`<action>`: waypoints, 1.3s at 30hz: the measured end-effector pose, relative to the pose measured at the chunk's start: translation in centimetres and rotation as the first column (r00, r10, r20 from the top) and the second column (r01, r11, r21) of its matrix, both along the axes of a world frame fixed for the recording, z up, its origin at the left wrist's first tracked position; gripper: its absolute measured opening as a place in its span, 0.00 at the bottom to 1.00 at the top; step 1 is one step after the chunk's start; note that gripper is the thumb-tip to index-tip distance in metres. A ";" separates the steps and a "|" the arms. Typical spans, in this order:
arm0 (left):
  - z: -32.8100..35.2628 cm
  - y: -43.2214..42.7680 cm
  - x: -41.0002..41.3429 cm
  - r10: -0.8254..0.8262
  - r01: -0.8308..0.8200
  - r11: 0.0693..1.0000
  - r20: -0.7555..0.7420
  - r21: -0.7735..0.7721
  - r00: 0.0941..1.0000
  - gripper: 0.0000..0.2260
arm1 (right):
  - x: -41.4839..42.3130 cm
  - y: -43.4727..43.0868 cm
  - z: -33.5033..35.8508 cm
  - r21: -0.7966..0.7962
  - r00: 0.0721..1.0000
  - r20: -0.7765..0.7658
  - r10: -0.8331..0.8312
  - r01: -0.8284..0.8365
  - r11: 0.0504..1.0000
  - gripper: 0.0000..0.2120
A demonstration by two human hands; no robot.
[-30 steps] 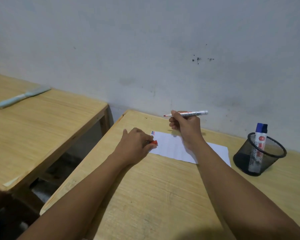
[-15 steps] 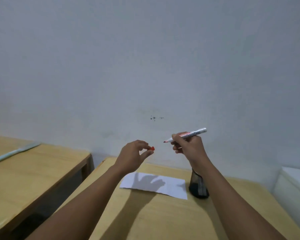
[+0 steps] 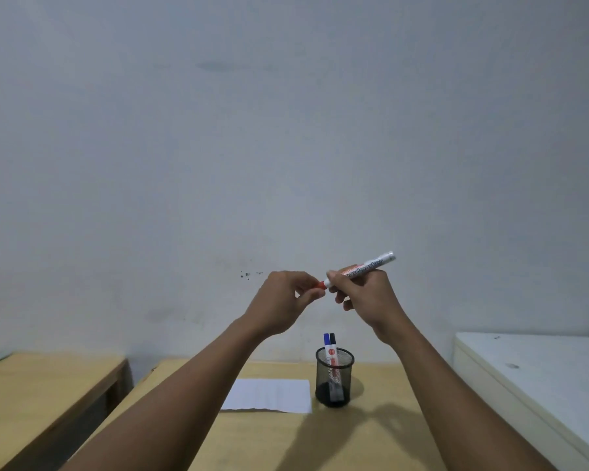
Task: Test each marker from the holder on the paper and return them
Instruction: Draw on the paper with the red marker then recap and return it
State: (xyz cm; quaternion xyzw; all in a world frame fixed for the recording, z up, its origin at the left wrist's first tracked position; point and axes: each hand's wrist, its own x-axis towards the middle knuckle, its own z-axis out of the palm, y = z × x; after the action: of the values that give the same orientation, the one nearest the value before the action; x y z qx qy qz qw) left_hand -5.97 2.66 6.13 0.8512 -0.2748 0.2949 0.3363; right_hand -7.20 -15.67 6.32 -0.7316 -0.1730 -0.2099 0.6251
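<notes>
The marker (image 3: 361,269) is up in the air in front of the wall, gripped in the right hand (image 3: 364,297), with the left hand (image 3: 283,300) pinching the red cap (image 3: 320,284) at its tip. Down on the table (image 3: 286,436) the paper (image 3: 269,394) lies just left of the mesh holder (image 3: 334,377), where two more markers (image 3: 330,348) stand upright.

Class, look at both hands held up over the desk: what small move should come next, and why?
Probably press the red cap fully home. The left hand pinches it at the tip of the marker, which the right hand grips, and red still shows between them. Once capped, it can go back into the mesh holder beside the paper.
</notes>
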 end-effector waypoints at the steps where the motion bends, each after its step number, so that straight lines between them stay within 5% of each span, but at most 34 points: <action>1: 0.2 -0.4 -0.2 -0.002 0.002 1.000 0.016 -0.002 1.000 0.09 | -0.2 -0.2 0.2 -0.005 1.000 0.003 -0.001 0.001 1.000 0.10; 8: -0.5 -1.3 -0.6 0.153 -0.176 0.982 0.276 0.061 0.949 0.08 | -0.5 -0.3 0.1 -0.008 0.995 -0.081 -0.061 0.061 0.998 0.14; 11: -0.9 -1.2 -0.5 0.152 -0.152 0.988 0.150 -0.016 0.977 0.09 | -0.5 0.3 -0.6 0.099 0.977 -0.199 -0.070 0.092 0.991 0.16; 14: -0.4 -1.1 0.3 0.064 -0.061 0.987 0.016 -0.152 0.998 0.09 | 0.5 0.7 -1.6 0.238 0.920 -0.316 -0.233 0.314 0.919 0.48; 16: -0.2 -1.3 0.9 0.028 -0.029 0.984 -0.009 -0.178 1.000 0.09 | 1.3 0.7 -2.7 0.175 0.879 -0.300 -0.371 0.433 0.884 0.61; 17: -0.1 -1.4 1.2 0.022 -0.024 0.984 -0.015 -0.176 1.000 0.09 | 1.7 0.7 -3.4 0.121 0.879 -0.251 -0.405 0.444 0.888 0.58; 20: -0.3 -1.8 2.7 0.041 -0.045 0.988 -0.030 -0.147 0.999 0.10 | 2.5 0.6 -4.4 -0.004 0.952 -0.061 -0.299 0.300 0.954 0.21; 22: -0.6 -2.2 3.9 0.052 -0.059 0.988 -0.051 -0.145 0.997 0.11 | 3.1 0.2 -4.4 -0.083 0.974 0.024 -0.223 0.224 0.971 0.09; 26: -2.1 -3.1 6.4 0.003 -0.038 0.967 -0.138 -0.250 0.990 0.11 | 5.1 -0.5 -5.2 -0.273 0.974 0.071 -0.214 0.225 0.935 0.07; 32: -4.5 -4.1 9.3 -0.028 -0.020 0.969 -0.191 -0.245 0.981 0.09 | 8.6 -2.0 -7.0 -0.264 0.967 0.039 -0.253 0.254 0.930 0.10; 39: -10.4 -4.0 11.9 0.238 -0.130 0.948 -0.377 0.290 0.895 0.28 | 11.1 -2.9 -10.4 -0.351 0.932 0.059 -0.358 0.354 0.867 0.26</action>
State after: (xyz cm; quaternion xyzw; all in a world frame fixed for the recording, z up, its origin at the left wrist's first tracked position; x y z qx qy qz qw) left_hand 5.96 -1.36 -4.24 0.9525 -0.1519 0.1034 0.2430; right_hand 3.93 -18.62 -4.09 -0.8526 -0.0677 -0.2836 0.4337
